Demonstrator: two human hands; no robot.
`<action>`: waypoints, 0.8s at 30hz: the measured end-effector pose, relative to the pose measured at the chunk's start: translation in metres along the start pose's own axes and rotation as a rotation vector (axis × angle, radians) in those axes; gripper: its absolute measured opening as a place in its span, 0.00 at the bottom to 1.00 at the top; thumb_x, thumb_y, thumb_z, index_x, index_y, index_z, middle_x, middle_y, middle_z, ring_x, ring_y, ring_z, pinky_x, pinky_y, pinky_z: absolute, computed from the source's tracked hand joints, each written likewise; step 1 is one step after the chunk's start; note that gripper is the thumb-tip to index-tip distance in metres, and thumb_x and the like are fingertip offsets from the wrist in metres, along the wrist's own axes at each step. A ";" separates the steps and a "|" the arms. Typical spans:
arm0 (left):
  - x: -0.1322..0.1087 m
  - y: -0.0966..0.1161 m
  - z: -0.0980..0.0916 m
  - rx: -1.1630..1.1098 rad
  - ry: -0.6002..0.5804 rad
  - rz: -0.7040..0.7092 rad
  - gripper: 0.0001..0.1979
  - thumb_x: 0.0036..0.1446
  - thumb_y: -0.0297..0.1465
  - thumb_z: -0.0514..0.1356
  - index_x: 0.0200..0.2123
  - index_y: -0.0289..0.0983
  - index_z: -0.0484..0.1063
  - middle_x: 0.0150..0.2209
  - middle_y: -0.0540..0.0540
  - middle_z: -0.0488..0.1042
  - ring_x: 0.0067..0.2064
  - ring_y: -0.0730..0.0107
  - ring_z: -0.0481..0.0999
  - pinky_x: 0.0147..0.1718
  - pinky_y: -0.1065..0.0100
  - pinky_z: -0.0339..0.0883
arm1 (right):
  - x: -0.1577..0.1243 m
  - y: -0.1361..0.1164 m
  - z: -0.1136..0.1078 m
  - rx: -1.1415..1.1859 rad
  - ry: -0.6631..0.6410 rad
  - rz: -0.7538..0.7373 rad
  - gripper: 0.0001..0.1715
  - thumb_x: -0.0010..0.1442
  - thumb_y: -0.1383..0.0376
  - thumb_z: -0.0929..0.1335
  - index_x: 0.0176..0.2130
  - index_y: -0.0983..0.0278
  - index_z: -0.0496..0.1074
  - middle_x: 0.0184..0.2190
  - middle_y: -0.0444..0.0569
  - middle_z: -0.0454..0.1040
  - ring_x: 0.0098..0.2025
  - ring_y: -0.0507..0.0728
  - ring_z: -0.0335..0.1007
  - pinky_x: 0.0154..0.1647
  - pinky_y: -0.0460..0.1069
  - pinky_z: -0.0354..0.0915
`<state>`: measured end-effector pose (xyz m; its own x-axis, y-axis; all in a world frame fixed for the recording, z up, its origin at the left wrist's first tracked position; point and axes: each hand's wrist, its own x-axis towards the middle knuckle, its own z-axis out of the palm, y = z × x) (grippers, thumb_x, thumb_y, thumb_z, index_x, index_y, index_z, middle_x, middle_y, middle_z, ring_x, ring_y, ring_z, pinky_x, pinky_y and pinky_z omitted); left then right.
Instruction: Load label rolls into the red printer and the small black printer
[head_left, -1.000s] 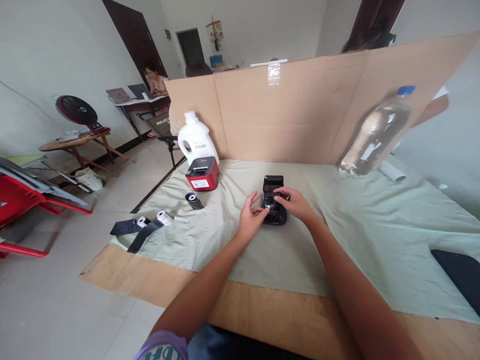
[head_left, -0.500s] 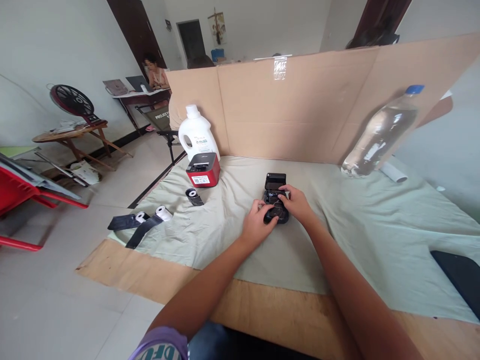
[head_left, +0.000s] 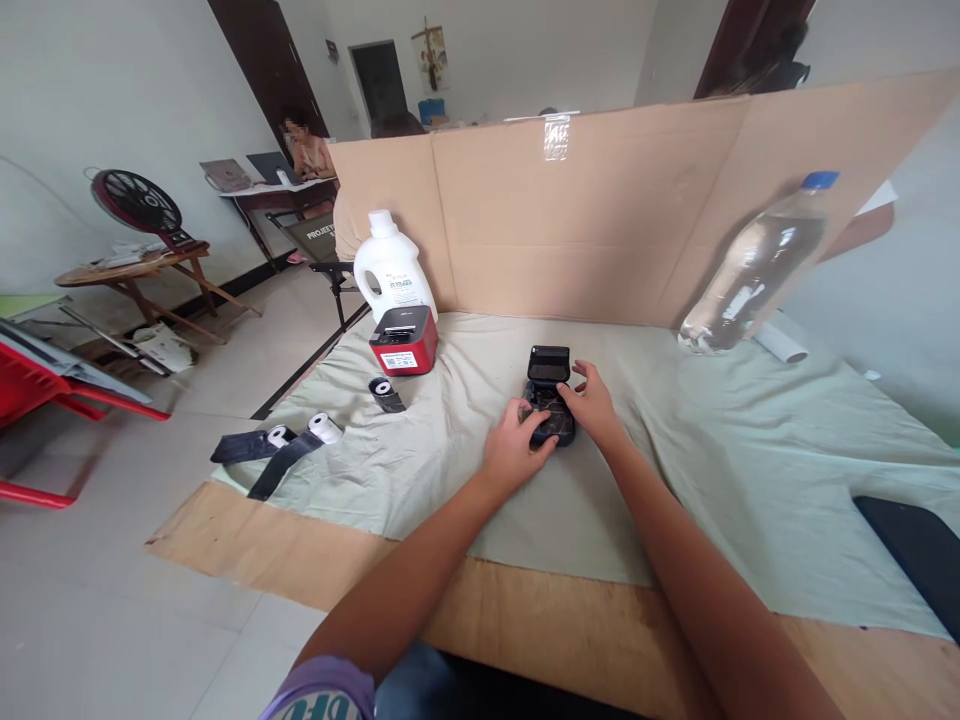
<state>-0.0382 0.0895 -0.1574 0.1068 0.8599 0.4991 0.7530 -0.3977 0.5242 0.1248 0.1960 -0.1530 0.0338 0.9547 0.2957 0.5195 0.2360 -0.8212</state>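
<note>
A small black portable printer (head_left: pixel 556 430) lies on the cloth before me, its lid (head_left: pixel 549 363) flipped up at the far side. My left hand (head_left: pixel 516 447) grips the printer's body from the left, with thumb and fingers on its near part. At the right edge is my right hand (head_left: pixel 592 408), fingers apart, the thumb close to or touching the body and the index finger raised beside the lid. The compartment's contents are dark and partly covered by my fingers.
Left of the printer lie paper rolls (head_left: pixel 325 429) with dark strips unrolled. Behind them stand a red-and-black printer (head_left: pixel 405 342) and a white jug (head_left: pixel 395 268). A clear bottle (head_left: pixel 757 270) leans on the cardboard screen (head_left: pixel 555 220). A dark tablet-like object (head_left: pixel 911 550) lies right.
My right hand's fingers have spread and drawn back to the right from the printer's compartment, uncovering more of it. My left hand keeps its place on the printer. The view shifts slightly.
</note>
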 end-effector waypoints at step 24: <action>0.010 -0.014 -0.033 0.345 0.030 0.732 0.14 0.68 0.32 0.53 0.32 0.38 0.75 0.29 0.49 0.72 0.29 0.75 0.69 0.26 0.70 0.58 | -0.003 -0.026 -0.025 0.032 -0.234 -0.034 0.18 0.54 0.60 0.70 0.44 0.62 0.76 0.48 0.52 0.72 0.39 0.57 0.69 0.49 0.56 0.66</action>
<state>-0.0694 0.0933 -0.1370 0.6360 0.4091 0.6543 0.6577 -0.7308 -0.1825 0.1323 0.1828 -0.1201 -0.1845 0.9611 0.2053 0.4896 0.2711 -0.8287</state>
